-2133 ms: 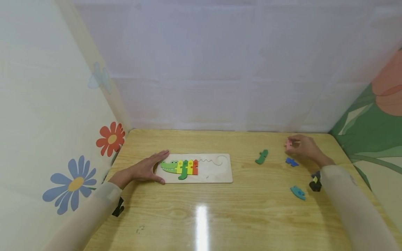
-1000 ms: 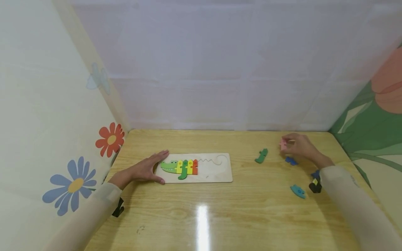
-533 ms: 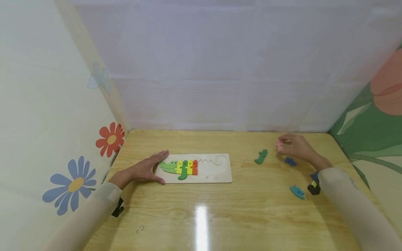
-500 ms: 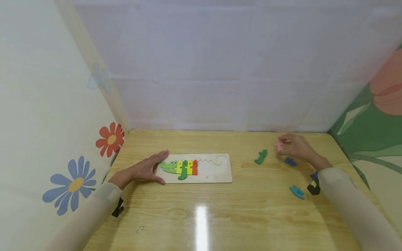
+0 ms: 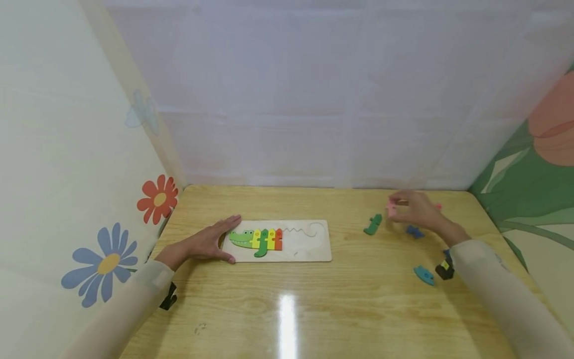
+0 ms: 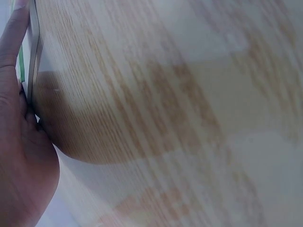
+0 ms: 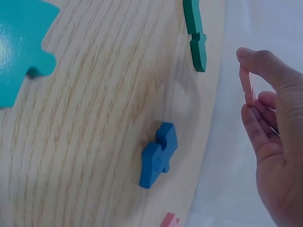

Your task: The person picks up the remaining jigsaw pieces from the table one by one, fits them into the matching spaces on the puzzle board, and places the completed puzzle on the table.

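In the head view my right hand [image 5: 417,209] pinches a pink puzzle piece [image 5: 391,207] between thumb and fingertips. The right wrist view shows this pink piece [image 7: 246,86] nearly edge-on, off the table. My left hand [image 5: 206,241] rests at the left end of a pale puzzle board [image 5: 309,249], thumb and straight fingers spread along its edges. On the board, a crocodile head [image 5: 242,239] and several yellow, green and orange pieces sit joined in a row. To their right is bare board with a wavy, curled outline. A green leg-shaped piece [image 5: 373,224] lies left of my right hand.
Near the right forearm lie a blue piece [image 5: 414,232], a teal piece [image 5: 424,275] and a partly hidden dark blue piece [image 5: 447,253]. Another pink piece [image 5: 439,206] shows behind the right hand. White cloth [image 5: 287,99] stands along the table's far edge.
My right hand has moved left with the pink piece, toward the green piece. A second pink piece has come into sight behind it. The left hand and board have stayed put.
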`<move>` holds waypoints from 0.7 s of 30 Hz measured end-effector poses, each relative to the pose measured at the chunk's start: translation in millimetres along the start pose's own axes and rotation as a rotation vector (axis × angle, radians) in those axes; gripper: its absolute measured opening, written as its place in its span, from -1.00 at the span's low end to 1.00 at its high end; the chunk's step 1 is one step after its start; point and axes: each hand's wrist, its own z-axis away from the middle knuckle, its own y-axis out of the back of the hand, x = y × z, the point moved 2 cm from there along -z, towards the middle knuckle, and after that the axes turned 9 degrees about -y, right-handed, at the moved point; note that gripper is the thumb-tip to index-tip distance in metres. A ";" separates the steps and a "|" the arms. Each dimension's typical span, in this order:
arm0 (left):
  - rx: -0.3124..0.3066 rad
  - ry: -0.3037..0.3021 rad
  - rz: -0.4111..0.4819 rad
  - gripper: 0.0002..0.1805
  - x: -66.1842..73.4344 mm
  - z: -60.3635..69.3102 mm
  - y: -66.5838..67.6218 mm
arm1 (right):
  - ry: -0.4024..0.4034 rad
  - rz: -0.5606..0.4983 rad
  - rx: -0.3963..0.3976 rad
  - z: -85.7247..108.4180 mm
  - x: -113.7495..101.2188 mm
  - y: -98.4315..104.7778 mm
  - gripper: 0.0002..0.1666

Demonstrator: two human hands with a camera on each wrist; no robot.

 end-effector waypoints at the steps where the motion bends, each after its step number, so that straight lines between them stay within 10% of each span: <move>1: 0.001 -0.001 0.000 0.37 -0.2 0.1 -0.1 | 0.007 0.004 0.002 -0.5 -1.1 -0.8 -0.25; 21: -0.001 -0.013 0.005 0.37 0.4 -0.9 1.0 | 0.059 0.023 -0.024 -2.2 -22.7 -9.2 -0.23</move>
